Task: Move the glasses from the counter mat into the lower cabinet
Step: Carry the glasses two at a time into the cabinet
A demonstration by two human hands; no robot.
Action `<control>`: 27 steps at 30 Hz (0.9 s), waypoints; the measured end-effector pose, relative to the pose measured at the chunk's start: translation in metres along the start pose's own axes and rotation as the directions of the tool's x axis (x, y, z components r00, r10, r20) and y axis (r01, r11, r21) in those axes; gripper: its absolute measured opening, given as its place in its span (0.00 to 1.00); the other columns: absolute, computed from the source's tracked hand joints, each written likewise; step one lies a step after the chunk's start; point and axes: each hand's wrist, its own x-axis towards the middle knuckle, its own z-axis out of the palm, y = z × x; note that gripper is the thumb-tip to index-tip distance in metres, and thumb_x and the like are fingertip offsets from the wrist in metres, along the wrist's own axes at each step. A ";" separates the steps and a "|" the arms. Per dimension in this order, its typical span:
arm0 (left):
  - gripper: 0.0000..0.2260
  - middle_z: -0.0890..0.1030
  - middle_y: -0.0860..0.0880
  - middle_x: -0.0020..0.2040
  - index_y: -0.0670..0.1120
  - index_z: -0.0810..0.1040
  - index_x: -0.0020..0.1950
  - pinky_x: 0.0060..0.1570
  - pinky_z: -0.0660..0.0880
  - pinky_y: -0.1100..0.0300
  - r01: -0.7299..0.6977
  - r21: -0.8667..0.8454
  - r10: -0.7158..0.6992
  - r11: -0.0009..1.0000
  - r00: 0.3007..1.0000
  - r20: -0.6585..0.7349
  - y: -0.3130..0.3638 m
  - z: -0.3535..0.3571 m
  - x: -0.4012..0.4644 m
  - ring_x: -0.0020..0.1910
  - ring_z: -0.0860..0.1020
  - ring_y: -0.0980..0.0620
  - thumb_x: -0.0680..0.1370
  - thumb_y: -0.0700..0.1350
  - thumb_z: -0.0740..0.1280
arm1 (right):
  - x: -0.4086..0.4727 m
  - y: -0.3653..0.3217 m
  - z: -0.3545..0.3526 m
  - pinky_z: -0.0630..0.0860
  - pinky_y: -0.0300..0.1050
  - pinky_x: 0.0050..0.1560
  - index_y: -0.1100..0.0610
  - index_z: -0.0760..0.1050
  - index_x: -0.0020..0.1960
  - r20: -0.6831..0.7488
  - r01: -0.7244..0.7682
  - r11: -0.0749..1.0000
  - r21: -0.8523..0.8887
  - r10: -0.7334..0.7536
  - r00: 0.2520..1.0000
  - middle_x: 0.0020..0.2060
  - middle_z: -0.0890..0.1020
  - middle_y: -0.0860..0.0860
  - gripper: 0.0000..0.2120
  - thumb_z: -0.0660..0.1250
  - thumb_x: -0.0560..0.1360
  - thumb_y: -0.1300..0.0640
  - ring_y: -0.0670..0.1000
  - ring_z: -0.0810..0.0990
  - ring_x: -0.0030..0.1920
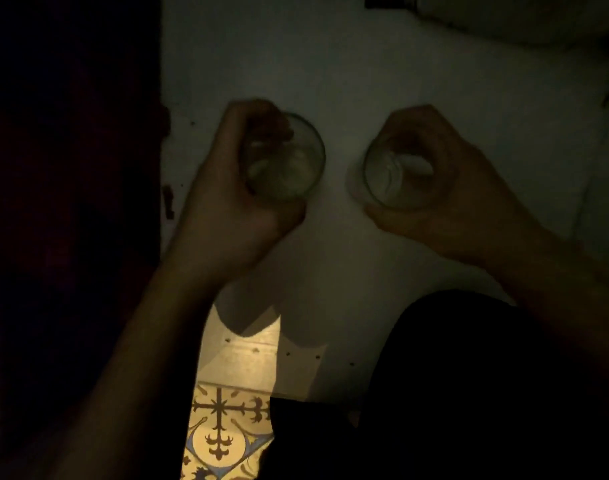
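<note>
I look down into a dim lower cabinet with a pale shelf floor (330, 81). My left hand (233, 188) grips a clear glass (289, 164) from its left side, fingers curled over the rim and thumb below. My right hand (448, 188) grips a second clear glass (389, 178) from its right side, fingers wrapped round the far edge. Both glasses stand upright with their mouths facing me, side by side, a hand's width apart. Whether their bases touch the shelf is too dark to tell.
A dark cabinet wall (71, 168) fills the left. A pale rounded object (521, 19) lies at the back right of the shelf. Below the shelf edge, lit patterned floor tile (223, 434) shows, next to my dark-clothed leg (452, 393).
</note>
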 end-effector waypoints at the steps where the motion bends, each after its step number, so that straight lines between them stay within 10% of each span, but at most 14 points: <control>1: 0.26 0.78 0.49 0.60 0.39 0.71 0.66 0.62 0.79 0.52 0.005 -0.008 -0.005 1.000 0.999 -0.032 0.000 0.004 -0.007 0.62 0.79 0.54 0.72 0.33 0.78 | 0.003 -0.001 0.003 0.75 0.42 0.61 0.50 0.71 0.63 -0.006 0.002 1.000 -0.012 -0.002 1.000 0.56 0.79 0.44 0.31 0.83 0.65 0.57 0.44 0.78 0.57; 10: 0.28 0.79 0.57 0.62 0.52 0.73 0.67 0.56 0.76 0.70 0.014 -0.107 -0.052 0.994 0.929 -0.368 0.021 0.008 0.012 0.62 0.79 0.60 0.72 0.37 0.80 | 0.024 -0.022 0.006 0.68 0.21 0.55 0.36 0.68 0.62 -0.235 0.069 0.997 0.025 -0.061 0.970 0.54 0.74 0.22 0.30 0.78 0.66 0.44 0.27 0.74 0.56; 23: 0.28 0.76 0.61 0.57 0.42 0.72 0.69 0.53 0.73 0.74 -0.093 -0.077 0.051 0.993 0.901 -0.430 0.018 -0.051 0.102 0.56 0.77 0.74 0.71 0.32 0.75 | 0.130 -0.046 0.014 0.78 0.50 0.63 0.55 0.70 0.66 -0.314 0.235 0.970 0.068 -0.202 0.928 0.60 0.79 0.47 0.29 0.78 0.69 0.54 0.45 0.79 0.61; 27: 0.29 0.77 0.60 0.56 0.44 0.72 0.68 0.52 0.75 0.73 -0.092 -0.130 0.031 0.987 0.912 -0.410 0.017 -0.051 0.117 0.54 0.78 0.72 0.70 0.30 0.74 | 0.149 -0.049 0.015 0.78 0.46 0.63 0.56 0.69 0.68 -0.305 0.236 0.971 0.039 -0.213 0.928 0.62 0.79 0.49 0.31 0.78 0.69 0.53 0.45 0.79 0.62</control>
